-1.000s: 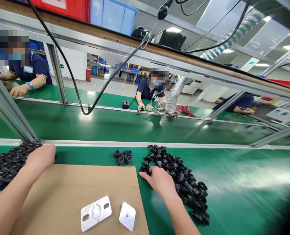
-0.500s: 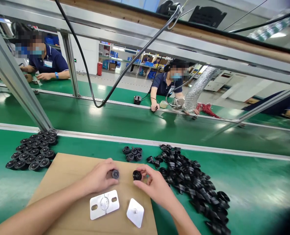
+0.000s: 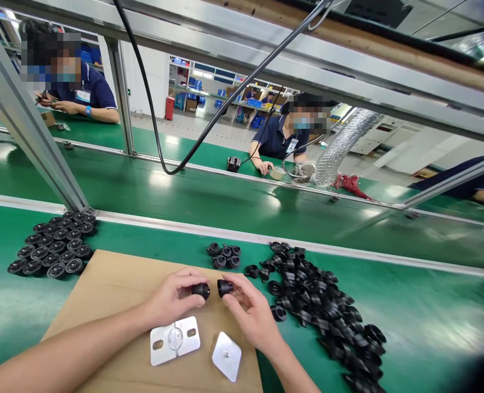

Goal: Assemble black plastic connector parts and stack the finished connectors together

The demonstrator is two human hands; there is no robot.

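Observation:
Over the cardboard sheet, my left hand pinches a dark round part between thumb and fingers. My right hand grips a black cup-shaped part, its wide mouth facing the left one. A small gap separates the two parts. Below my left hand lies a silver rectangular plate with two slots. A silver diamond-shaped plate with a small centre stud lies below my right hand.
Rows of black round parts stand at the left. A small black group sits behind the cardboard, and a large black pile spreads at the right. Metal posts and a hanging cable cross ahead. People sit opposite.
Both held parts have been turned from facing the camera to facing each other, and are closer together. The view has shifted slightly.

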